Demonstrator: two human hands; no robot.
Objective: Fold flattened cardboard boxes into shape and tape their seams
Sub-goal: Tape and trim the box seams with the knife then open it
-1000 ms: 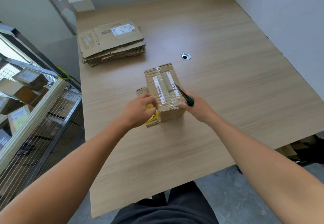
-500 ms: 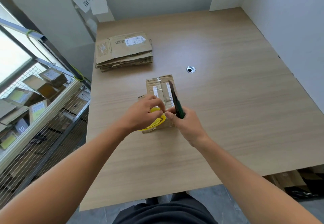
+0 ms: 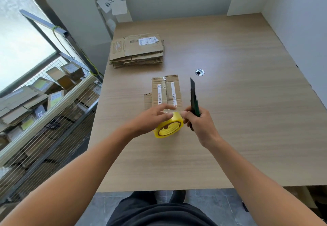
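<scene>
Hands meet mid-table, near edge side.

- Your left hand [image 3: 152, 119] lies over the top of the yellow roll of packing tape [image 3: 168, 127], fingers draped across its upper rim and gripping it. The fingertips are motion-blurred, so how tightly they grip is hard to read. The roll is tilted, its printed brown-and-yellow core face turned toward you.
- Your right hand [image 3: 200, 125] is curled round the green-and-black utility knife [image 3: 194, 98], with the blade end pointing to 12 o'clock. Its thumb and forefinger sit just beside the roll at the roll's 3 o'clock. You cannot tell whether they touch it.
- The small brown cardboard box [image 3: 165, 91] is folded up and stands on the light wood-grain table [image 3: 247, 119] at 12 o'clock from the roll, just past your left fingertips. Clear tape and white barcode labels run along its top seam, and one flap sticks out at its 9 o'clock side. The knife blade stands beside the box at its 3 o'clock, apart from it.
- The stack of flattened brown cardboard boxes [image 3: 137, 50] lies at 11 o'clock from the box, well apart.
- The round metal cable grommet [image 3: 199, 72] is set in the table at 2 o'clock from the box.
- The wire-mesh cart [image 3: 44, 119] at 9 o'clock, off the table, holds more cardboard boxes.
</scene>
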